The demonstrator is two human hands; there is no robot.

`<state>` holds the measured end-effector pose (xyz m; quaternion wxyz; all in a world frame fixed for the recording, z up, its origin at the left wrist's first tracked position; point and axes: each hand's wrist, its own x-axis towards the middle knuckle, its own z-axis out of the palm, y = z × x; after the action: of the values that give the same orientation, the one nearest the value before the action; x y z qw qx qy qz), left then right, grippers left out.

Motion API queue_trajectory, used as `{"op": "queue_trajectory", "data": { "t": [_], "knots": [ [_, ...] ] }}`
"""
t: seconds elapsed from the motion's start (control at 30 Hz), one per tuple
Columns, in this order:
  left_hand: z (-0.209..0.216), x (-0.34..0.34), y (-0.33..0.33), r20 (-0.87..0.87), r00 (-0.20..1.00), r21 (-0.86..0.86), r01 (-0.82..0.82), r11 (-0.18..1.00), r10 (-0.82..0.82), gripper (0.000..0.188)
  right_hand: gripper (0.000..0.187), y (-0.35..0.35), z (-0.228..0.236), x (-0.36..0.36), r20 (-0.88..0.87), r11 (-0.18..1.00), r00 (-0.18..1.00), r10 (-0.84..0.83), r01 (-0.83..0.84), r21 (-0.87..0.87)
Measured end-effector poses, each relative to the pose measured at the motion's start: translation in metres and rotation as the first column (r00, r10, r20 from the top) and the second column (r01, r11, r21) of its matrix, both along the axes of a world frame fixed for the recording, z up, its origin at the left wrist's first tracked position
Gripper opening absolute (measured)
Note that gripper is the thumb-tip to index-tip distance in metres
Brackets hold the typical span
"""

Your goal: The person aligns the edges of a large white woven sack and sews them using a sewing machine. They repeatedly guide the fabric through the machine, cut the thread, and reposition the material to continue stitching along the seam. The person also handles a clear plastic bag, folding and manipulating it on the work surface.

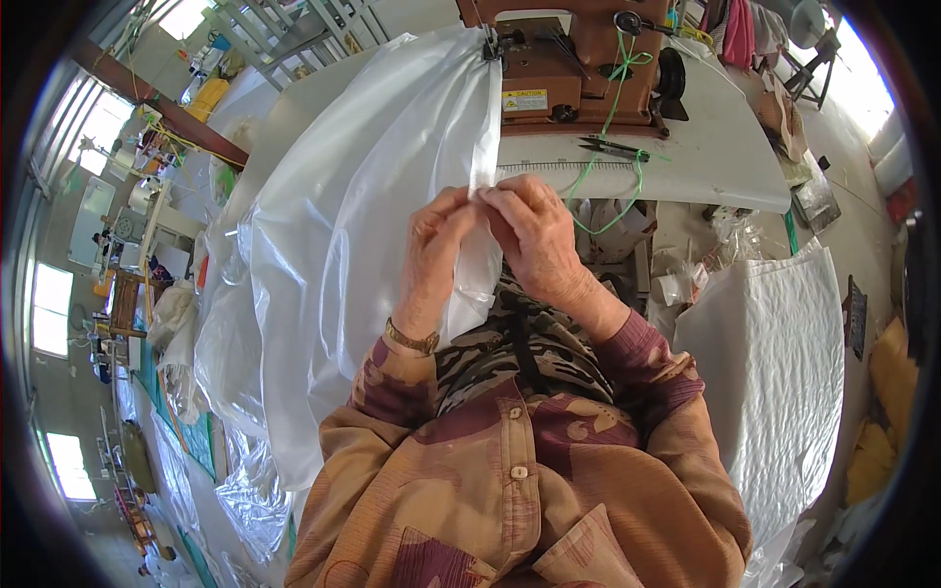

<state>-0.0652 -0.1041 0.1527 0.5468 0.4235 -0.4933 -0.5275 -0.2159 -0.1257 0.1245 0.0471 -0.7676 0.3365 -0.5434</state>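
My left hand [438, 238] and my right hand [537, 235] meet at the edge of a large white translucent sheet [372, 176]. Both pinch its folded edge between thumb and fingers, close together. From there the edge runs away from me to the needle area of a brown sewing machine [549, 73]. The rest of the sheet drapes in loose folds over the table's left side and down beside my lap. Whether it is cloth or plastic film I cannot tell.
Thread snips [615, 148] with green cord [621, 98] lie on the pale table [725, 157] by the machine. A stack of white sheets [784, 372] hangs at my right. Clear plastic [257, 490] is heaped at lower left. A brown beam [176, 113] stands beyond the table.
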Motion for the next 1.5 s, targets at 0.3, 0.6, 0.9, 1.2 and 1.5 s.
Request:
{"op": "queue_trajectory", "data": {
  "t": [0.3,0.6,0.9,1.2,1.5],
  "knots": [
    [-0.004,0.015,-0.022,0.173,0.950,-0.227,-0.217,0.949,0.259,0.016,0.032,-0.022,-0.013,-0.010,0.209,0.957,0.960,0.186,-0.225,0.184],
    [0.112,0.040,-0.061,0.900,0.412,-0.298,0.349,0.889,0.140,0.010,0.044,-0.080,-0.018,0.169,0.334,0.653,0.677,0.656,-0.731,0.197],
    [-0.028,0.049,-0.043,0.805,0.399,-0.565,0.288,0.773,0.439,0.015,0.025,-0.028,-0.092,0.101,0.214,0.498,0.638,0.739,-0.733,0.464],
    [-0.085,0.040,-0.042,0.314,0.928,-0.078,-0.183,0.980,0.199,0.019,0.019,-0.086,-0.003,-0.005,-0.543,0.961,0.813,0.211,-0.274,-0.037],
    [-0.073,0.054,-0.038,0.001,0.999,0.278,0.048,0.959,-0.051,0.022,0.020,-0.107,0.008,-0.001,-0.788,0.885,0.578,0.212,-0.455,-0.095]
  ]
}}
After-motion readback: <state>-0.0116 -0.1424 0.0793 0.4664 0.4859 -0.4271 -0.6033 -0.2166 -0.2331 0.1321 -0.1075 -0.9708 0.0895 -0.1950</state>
